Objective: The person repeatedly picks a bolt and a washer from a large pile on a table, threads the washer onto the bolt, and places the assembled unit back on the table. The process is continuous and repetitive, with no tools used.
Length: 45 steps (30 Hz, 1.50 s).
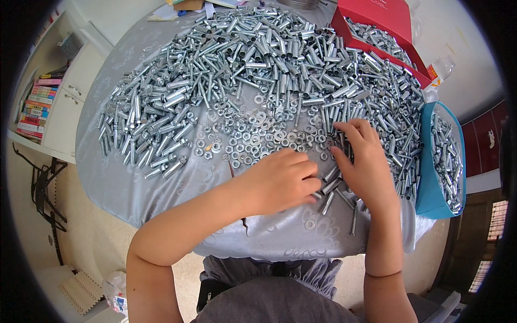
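Observation:
My left hand (285,182) is over the front of the table, its fingers curled down beside a few metal sleeves (330,185). Whatever its fingertips hold is hidden. At the right part of the heap, my right hand (367,164) reaches in with thumb and forefinger apart, close to bolts and nuts. Loose hex nuts and washers (245,137) lie scattered in the middle, left of that hand. Around them curves a big pile of silvery sleeves and bolts (280,48). Finished-looking sleeve anchors with nuts (161,126) lie heaped on the left. A long bolt (354,219) lies near the front edge.
A grey patterned cloth (172,207) covers the round table. At the back right stands a red box (371,46) of metal parts, and on the right edge a teal box (428,188) filled with similar parts. A plastic bottle (442,69) is behind them. Bookshelves (40,107) stand left.

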Available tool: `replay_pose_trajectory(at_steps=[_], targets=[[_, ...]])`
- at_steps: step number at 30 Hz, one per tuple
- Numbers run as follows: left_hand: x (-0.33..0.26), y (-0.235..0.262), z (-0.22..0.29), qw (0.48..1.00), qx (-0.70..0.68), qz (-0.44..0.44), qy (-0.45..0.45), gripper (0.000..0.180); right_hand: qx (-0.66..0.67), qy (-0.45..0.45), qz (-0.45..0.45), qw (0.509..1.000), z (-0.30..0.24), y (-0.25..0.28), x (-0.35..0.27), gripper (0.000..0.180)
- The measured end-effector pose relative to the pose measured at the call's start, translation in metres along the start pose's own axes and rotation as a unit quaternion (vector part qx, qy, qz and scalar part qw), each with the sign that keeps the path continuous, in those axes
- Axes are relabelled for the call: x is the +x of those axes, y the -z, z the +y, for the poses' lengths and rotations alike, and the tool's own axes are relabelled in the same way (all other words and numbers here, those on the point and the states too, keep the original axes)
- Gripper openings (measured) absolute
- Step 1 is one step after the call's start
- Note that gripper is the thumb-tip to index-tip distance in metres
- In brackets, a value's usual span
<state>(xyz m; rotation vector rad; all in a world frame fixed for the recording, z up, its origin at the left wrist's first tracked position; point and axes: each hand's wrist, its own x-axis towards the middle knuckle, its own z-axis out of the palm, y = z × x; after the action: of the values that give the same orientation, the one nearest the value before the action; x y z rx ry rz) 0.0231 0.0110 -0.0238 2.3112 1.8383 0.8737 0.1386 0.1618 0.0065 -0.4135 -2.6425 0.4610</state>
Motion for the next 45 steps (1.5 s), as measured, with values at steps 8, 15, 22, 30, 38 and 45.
replay_pose_trajectory(at_steps=[8, 15, 22, 30, 38, 45], targets=[[0.002, 0.01, -0.006, 0.997, 0.024, 0.071, 0.034, 0.017, 0.037, -0.031, -0.02, 0.999, -0.002, -0.002, -0.001, 0.019], [0.003, 0.011, -0.004, 0.992, -0.042, 0.086, 0.077, 0.019, -0.003, 0.001, 0.004, 1.0, 0.0, -0.004, -0.001, 0.018], [0.006, 0.014, 0.001, 0.953, -0.222, 0.104, 0.175, 0.02, 0.121, -0.014, 0.053, 0.991, -0.003, -0.006, 0.002, 0.014], [0.004, 0.019, -0.005, 0.826, -0.461, 0.13, 0.297, 0.025, 0.216, -0.013, 0.184, 0.959, -0.01, -0.001, 0.003, 0.017], [0.004, 0.019, -0.008, 0.813, -0.472, 0.178, 0.29, 0.026, 0.129, 0.027, 0.067, 0.989, -0.011, -0.006, 0.003, 0.016], [0.003, 0.021, -0.013, 0.791, -0.497, 0.185, 0.306, 0.026, 0.041, 0.033, -0.011, 0.999, -0.013, -0.01, -0.001, 0.027]])
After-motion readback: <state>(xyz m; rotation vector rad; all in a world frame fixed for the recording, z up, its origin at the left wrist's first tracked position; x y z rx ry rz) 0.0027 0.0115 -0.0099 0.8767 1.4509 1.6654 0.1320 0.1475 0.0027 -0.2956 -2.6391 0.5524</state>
